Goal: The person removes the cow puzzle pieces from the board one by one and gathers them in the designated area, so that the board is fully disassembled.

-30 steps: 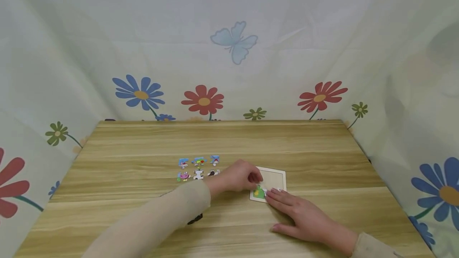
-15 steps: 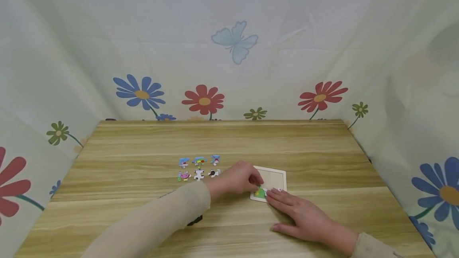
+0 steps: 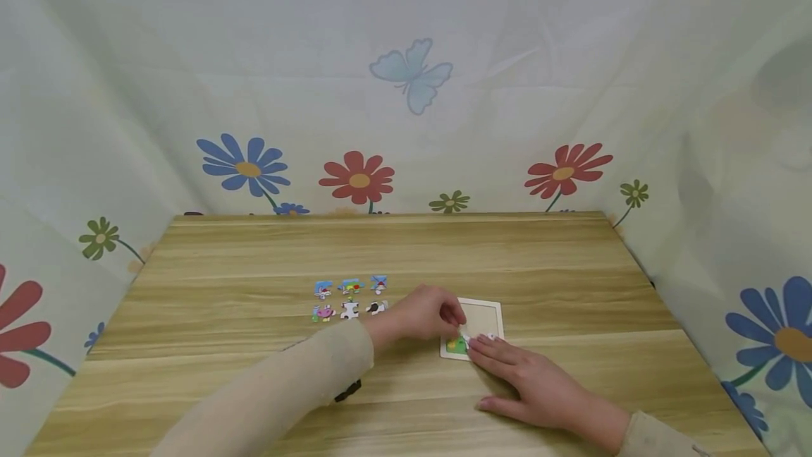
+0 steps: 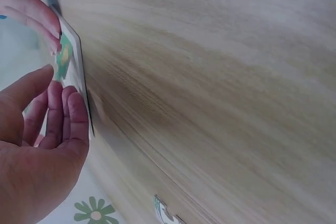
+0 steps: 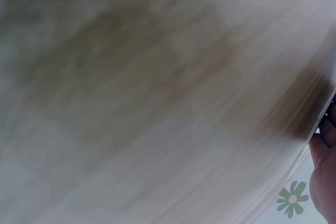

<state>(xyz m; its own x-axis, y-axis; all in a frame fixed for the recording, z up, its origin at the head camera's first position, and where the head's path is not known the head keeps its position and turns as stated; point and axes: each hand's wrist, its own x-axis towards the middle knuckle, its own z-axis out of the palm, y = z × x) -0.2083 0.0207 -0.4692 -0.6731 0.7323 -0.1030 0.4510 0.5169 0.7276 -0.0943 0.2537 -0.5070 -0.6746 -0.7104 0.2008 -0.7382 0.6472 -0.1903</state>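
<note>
A small pale puzzle tray (image 3: 497,316) lies right of the table's middle, with a green and yellow jigsaw piece (image 3: 454,346) in its near left corner. Over the tray's left side, my left hand (image 3: 426,313) bends its fingers and pinches at a piece there, thumb and index tips close together; the fingers partly hide it. In the left wrist view, those fingertips sit right at the edge of the green jigsaw piece (image 4: 65,56). My right hand (image 3: 539,383) lies flat, its straight fingertips resting on the tray's near edge and covering part of the bottom row.
Left of the tray lie several loose jigsaw pieces in two rows, among them a pink one (image 3: 325,313) and a white one (image 3: 349,310). The wood-grain table (image 3: 254,252) is bordered by a flowered curtain (image 3: 495,90). A black strap (image 3: 347,391) shows beneath the left sleeve.
Both hands stay nearly in place. A whitish bit now shows by the left fingertips above the green piece, which is seen slightly differently; the view has shifted a little.
</note>
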